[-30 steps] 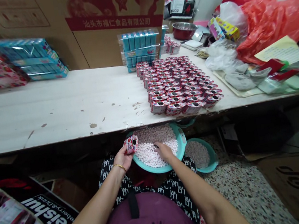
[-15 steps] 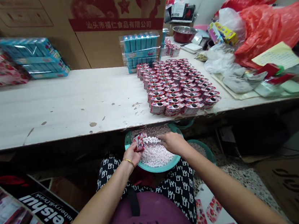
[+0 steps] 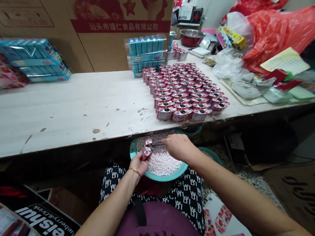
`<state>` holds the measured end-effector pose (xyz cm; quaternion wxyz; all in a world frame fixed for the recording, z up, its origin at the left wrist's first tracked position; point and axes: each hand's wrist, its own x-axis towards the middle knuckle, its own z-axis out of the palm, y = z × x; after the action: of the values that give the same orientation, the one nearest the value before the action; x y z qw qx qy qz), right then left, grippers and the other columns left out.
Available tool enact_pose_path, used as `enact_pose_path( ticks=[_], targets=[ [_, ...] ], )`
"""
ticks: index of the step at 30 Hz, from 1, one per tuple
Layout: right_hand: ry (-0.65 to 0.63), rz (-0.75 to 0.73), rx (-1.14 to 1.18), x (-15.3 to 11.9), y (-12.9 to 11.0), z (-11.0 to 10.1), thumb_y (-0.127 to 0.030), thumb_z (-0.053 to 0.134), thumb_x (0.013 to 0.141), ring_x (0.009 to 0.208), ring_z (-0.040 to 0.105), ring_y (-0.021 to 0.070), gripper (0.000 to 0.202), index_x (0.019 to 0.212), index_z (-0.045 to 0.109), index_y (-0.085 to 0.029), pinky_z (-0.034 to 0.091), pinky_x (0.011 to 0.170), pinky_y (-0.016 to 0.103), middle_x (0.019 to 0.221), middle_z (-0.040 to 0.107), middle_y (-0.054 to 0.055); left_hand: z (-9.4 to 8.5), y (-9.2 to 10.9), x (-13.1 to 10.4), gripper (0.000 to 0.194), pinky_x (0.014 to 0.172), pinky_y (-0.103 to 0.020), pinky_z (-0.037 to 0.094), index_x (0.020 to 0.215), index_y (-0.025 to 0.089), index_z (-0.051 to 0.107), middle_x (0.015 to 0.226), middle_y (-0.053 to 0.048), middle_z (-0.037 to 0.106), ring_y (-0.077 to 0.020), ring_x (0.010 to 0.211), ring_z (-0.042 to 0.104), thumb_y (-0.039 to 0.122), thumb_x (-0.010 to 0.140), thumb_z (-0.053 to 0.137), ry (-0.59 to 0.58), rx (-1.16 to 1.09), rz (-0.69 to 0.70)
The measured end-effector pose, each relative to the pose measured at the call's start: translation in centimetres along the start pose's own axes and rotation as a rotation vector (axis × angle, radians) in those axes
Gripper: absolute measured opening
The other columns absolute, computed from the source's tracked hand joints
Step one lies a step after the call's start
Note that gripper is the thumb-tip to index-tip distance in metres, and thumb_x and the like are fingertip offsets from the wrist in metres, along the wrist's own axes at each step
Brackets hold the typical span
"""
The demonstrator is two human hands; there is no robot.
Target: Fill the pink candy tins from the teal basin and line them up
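Note:
My left hand (image 3: 140,163) is closed around a small pink strawberry-print packet (image 3: 146,150), tilted with its opening toward the right. My right hand (image 3: 179,146) grips a slim metal scoop (image 3: 157,145), whose far end meets the packet's mouth; its tip is hidden there. Both hands are above a teal basin (image 3: 165,178) that holds many small white and pale pink candies (image 3: 164,162). The basin rests at my lap, just under the table edge.
Rows of small pink containers with dark openings (image 3: 185,91) stand on the white table (image 3: 59,111). Blue wrapped packs (image 3: 148,54) lean on a large cardboard box (image 3: 103,48). Red plastic bags (image 3: 285,37) lie at right. An open box of strawberry-print packets (image 3: 13,235) sits lower left.
The scoop carried a line of white candies before; now it looks bare at the packet's mouth. The packet has tipped more upright, and my right hand has turned and shifted slightly left.

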<state>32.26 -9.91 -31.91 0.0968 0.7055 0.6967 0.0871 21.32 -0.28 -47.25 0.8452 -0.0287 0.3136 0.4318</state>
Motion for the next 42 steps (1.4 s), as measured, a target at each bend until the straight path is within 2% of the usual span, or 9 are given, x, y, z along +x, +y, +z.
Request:
enact_pose_path(
  ticks=[3, 8, 11, 15, 22, 26, 31, 38, 42],
  targets=[
    [0.020, 0.058, -0.015, -0.7, 1.4, 2.0, -0.022, 0.037, 0.082, 0.083, 0.059, 0.0195, 0.026, 0.095, 0.060, -0.021, 0.043, 0.069, 0.029, 0.087, 0.063, 0.009, -0.1, 0.1, -0.3, 0.018, 0.052, -0.024, 0.054, 0.090, 0.008, 0.056, 0.072, -0.011, 0.063, -0.0169, 0.066, 0.063, 0.006, 0.080, 0.041, -0.020, -0.030, -0.044],
    [-0.031, 0.078, 0.067, -0.3, 2.8, 8.5, -0.023, 0.047, 0.080, 0.086, 0.058, 0.0195, 0.021, 0.095, 0.061, -0.020, 0.043, 0.072, 0.029, 0.090, 0.063, 0.009, -0.3, 0.1, -0.8, 0.021, 0.046, -0.017, 0.051, 0.094, 0.004, 0.055, 0.083, -0.017, 0.061, -0.0159, 0.066, 0.062, 0.005, 0.079, 0.040, -0.059, -0.012, -0.155],
    [0.143, -0.018, 0.199, 0.7, 2.6, 10.4, -0.023, 0.048, 0.081, 0.101, 0.052, 0.0196, 0.028, 0.106, 0.058, -0.019, 0.041, 0.085, 0.032, 0.109, 0.058, 0.009, -0.4, 0.2, -1.0, 0.022, 0.046, -0.017, 0.050, 0.094, 0.003, 0.055, 0.084, -0.018, 0.061, -0.0150, 0.064, 0.062, 0.006, 0.079, 0.040, -0.106, 0.006, -0.158],
    [0.395, -0.244, 0.277, 2.4, 1.4, 8.7, -0.017, 0.039, 0.083, 0.122, 0.033, 0.0168, 0.042, 0.125, 0.043, -0.016, 0.031, 0.099, 0.032, 0.132, 0.041, 0.008, 0.1, 0.2, -1.3, 0.020, 0.045, -0.017, 0.050, 0.091, 0.003, 0.056, 0.077, -0.016, 0.061, -0.0141, 0.060, 0.061, 0.007, 0.079, 0.040, -0.180, 0.026, -0.179],
    [0.411, -0.330, 0.213, 3.2, -0.1, 5.6, -0.009, 0.039, 0.077, 0.126, 0.027, 0.0199, 0.050, 0.126, 0.042, -0.018, 0.025, 0.102, 0.042, 0.133, 0.041, 0.007, 3.0, 0.0, -2.0, 0.015, 0.051, -0.021, 0.053, 0.080, 0.006, 0.059, 0.068, -0.010, 0.063, -0.0146, 0.061, 0.062, 0.005, 0.079, 0.043, -0.190, 0.037, -0.038],
    [0.523, -0.298, 0.271, 3.0, 0.9, 4.7, -0.010, 0.036, 0.079, 0.122, 0.033, 0.0195, 0.047, 0.125, 0.042, -0.015, 0.028, 0.102, 0.040, 0.128, 0.046, 0.009, 4.6, 0.5, -3.1, 0.015, 0.061, -0.027, 0.055, 0.079, 0.006, 0.060, 0.071, -0.011, 0.065, -0.0156, 0.063, 0.062, 0.009, 0.081, 0.045, -0.225, 0.110, -0.002],
    [0.475, -0.409, 0.246, 3.5, 2.7, 3.6, -0.012, 0.036, 0.078, 0.126, 0.025, 0.0216, 0.054, 0.132, 0.033, -0.014, 0.029, 0.101, 0.042, 0.133, 0.038, 0.011, 6.9, 1.0, -4.3, 0.014, 0.058, -0.025, 0.054, 0.078, 0.006, 0.060, 0.066, -0.009, 0.063, -0.0145, 0.060, 0.061, 0.011, 0.081, 0.047, -0.249, 0.208, -0.017],
    [0.528, -0.190, 0.100, 6.5, 5.3, 0.7, -0.018, 0.034, 0.085, 0.110, 0.041, 0.0206, 0.041, 0.125, 0.043, -0.018, 0.035, 0.093, 0.034, 0.118, 0.048, 0.011, 11.3, 1.7, -3.8, 0.026, 0.063, -0.031, 0.054, 0.090, 0.004, 0.055, 0.083, -0.018, 0.062, -0.0223, 0.077, 0.063, 0.024, 0.087, 0.038, -0.391, 0.215, -0.021],
    [0.590, -0.114, -0.011, 6.6, 5.3, 0.4, -0.015, 0.033, 0.085, 0.116, 0.035, 0.0235, 0.041, 0.126, 0.042, -0.017, 0.028, 0.097, 0.038, 0.126, 0.044, 0.012, 9.7, 2.6, -5.4, 0.015, 0.061, -0.033, 0.053, 0.092, 0.009, 0.053, 0.086, -0.018, 0.062, -0.0237, 0.075, 0.064, 0.017, 0.079, 0.053, -0.365, 0.352, 0.042]
  ],
)
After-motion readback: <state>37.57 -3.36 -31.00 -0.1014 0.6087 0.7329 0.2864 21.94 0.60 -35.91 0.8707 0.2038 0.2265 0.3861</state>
